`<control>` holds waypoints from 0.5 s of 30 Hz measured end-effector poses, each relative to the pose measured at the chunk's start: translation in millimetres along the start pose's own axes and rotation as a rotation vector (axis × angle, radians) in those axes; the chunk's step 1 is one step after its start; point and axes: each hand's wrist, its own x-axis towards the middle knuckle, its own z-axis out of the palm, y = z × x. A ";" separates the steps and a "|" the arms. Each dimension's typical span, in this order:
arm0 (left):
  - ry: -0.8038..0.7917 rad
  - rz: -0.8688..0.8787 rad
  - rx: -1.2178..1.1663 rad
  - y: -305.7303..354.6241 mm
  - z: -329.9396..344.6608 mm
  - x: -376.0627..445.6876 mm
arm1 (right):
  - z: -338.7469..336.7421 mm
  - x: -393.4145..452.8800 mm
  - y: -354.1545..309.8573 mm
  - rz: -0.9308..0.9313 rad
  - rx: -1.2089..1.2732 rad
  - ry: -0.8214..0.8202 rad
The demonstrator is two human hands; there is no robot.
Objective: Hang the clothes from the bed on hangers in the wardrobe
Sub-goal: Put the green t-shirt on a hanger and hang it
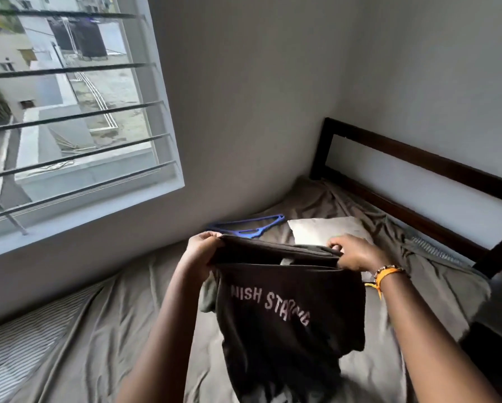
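Dark cotton T-shirt [287, 309] with pale lettering held up over the bed [121, 321], left hand [199, 253] gripping one side of its top edge, right hand [353, 253] pinching the other, cloth stretched between them. Not yet on a hanger: the blue hanger [248, 226] lies bare on the sheet just beyond the shirt, near the pillow [325, 229]; wardrobe out of view, so threading and hanging both remain. Wall on the left, headboard [418, 161] ahead; open sheet all around the shirt.

White pillow [328, 229]; barred window [69, 112]
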 end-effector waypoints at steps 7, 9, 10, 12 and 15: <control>-0.500 -0.397 0.619 -71.8 -11.2 78.3 | 56.7 103.4 42.6 -0.082 0.533 -0.725; -0.431 -0.427 0.425 -89.6 -8.0 100.2 | 86.1 147.3 52.4 0.008 0.596 -0.620; -0.300 -0.391 0.317 -99.3 -2.1 111.9 | 103.8 171.2 54.3 0.055 0.597 -0.514; -0.036 -0.313 0.184 -120.0 13.6 137.8 | 147.6 225.1 58.3 0.102 0.549 -0.276; 0.102 -0.320 0.143 -155.4 32.7 171.7 | 210.3 297.9 51.6 0.050 0.405 -0.134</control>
